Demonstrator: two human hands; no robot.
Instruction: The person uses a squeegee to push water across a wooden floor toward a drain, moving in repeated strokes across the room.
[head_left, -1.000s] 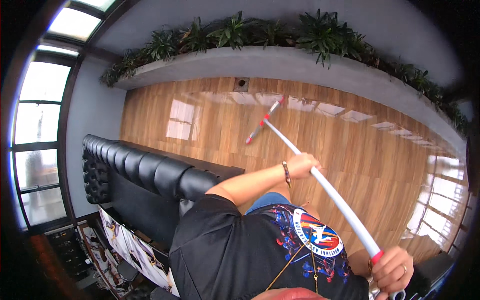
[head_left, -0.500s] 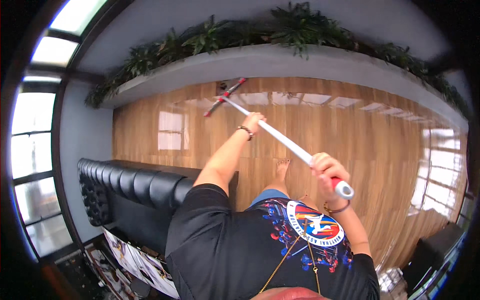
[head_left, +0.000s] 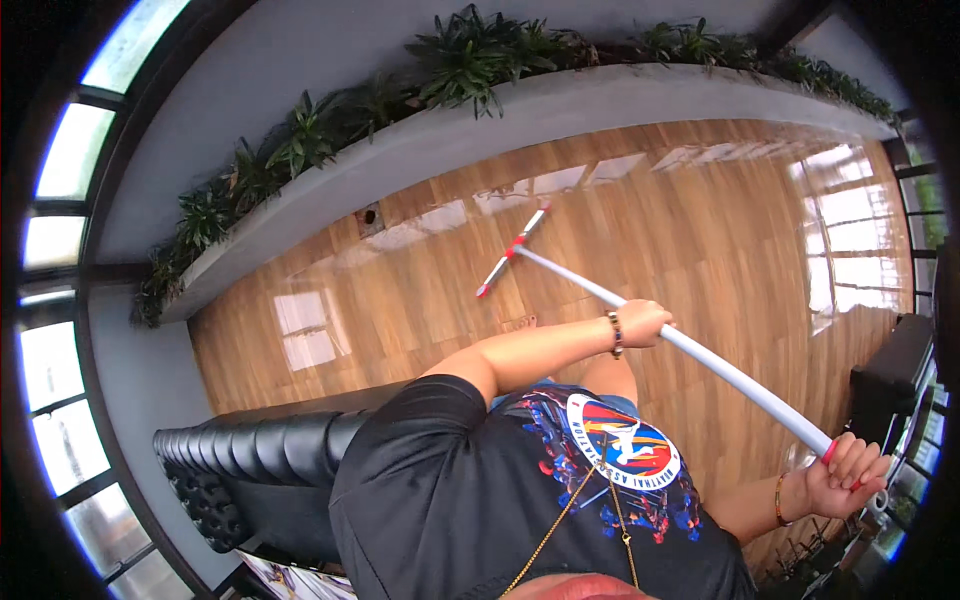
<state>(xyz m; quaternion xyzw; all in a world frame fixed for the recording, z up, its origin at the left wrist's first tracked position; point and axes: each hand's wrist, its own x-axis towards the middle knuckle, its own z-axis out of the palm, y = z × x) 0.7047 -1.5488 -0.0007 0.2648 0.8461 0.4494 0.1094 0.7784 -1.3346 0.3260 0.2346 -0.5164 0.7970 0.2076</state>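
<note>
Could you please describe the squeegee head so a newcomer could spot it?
Below the long grey planter spreads a shiny brown floor. There, a slanting squeegee head ends the pale pole held by the left hand and right hand. Red marks its middle and tips, unlike the dark floor hole.

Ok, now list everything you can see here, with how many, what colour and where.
Squeegee: 1, whitish pole, red-and-silver head, across the middle
Floor: 1, brown wood-look, shiny, centre
Drain: 1, dark, beside the planter
Planter: 1, grey, along the top
Plants: several, green, in the planter
Sofa: 1, black, lower left
Window panes: several, bright, left and right edges
Boxy piece: 1, black, right
T-shirt: 1, black with colourful print, bottom
Necklace: 1, gold, on the T-shirt
Bracelets: 2, brownish, one per wrist
Left hand: 1, bare, mid-pole
Right hand: 1, bare, pole's near end
</note>
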